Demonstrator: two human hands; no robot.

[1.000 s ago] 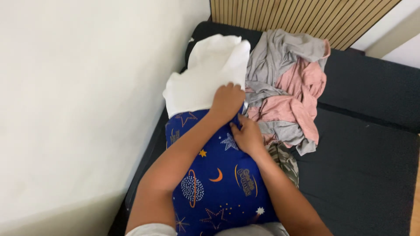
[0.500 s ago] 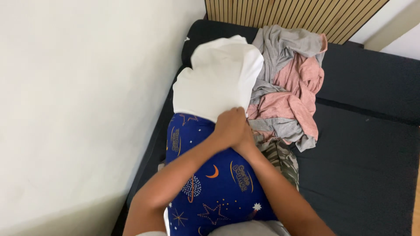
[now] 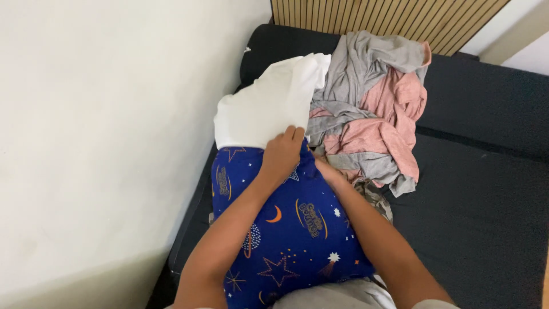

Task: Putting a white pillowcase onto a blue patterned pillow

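Your left hand [image 3: 281, 155] pins the white cloth [image 3: 269, 103] at 12 o'clock of the blue pillow [image 3: 286, 229], fingers flat; right hand [image 3: 327, 170] fingers seem tucked under, can't tell.

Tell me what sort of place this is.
Likely a room in a home: a dark sofa or futon against a plain white wall, with a pile of loose grey and pink clothes heaped on it.
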